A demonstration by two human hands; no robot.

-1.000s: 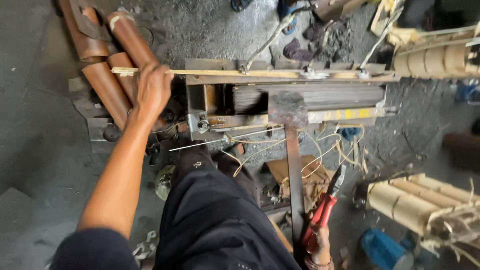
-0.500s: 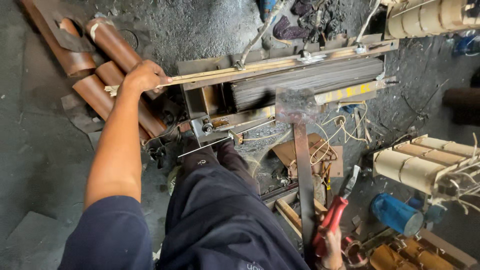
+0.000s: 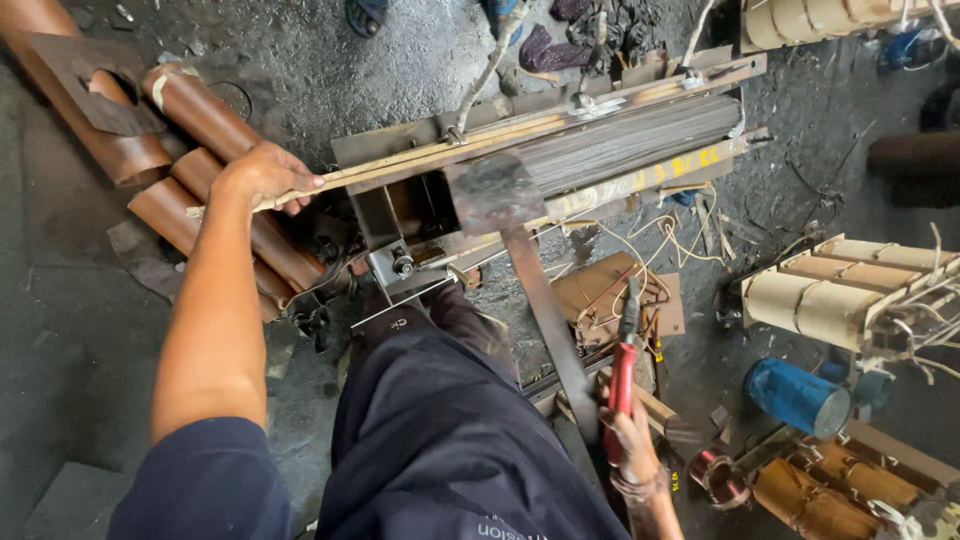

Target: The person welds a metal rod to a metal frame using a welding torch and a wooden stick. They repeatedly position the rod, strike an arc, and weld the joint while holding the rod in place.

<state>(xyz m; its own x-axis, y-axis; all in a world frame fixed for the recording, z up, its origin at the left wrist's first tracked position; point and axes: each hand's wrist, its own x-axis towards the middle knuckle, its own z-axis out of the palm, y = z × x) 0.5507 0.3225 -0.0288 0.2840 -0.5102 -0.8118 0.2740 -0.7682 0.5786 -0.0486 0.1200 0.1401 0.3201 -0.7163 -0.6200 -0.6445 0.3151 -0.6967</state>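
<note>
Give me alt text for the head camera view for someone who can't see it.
A person's left hand grips the end of a long thin wooden strip lying along a metal frame, while the right hand holds red-handled pliers beside a dark-trousered leg; brown tubes lie on the floor.

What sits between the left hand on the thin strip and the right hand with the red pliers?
In the head view, between the left hand and the right hand holding the red-handled pliers lie the person's dark-trousered leg and a flat metal bar.
</note>
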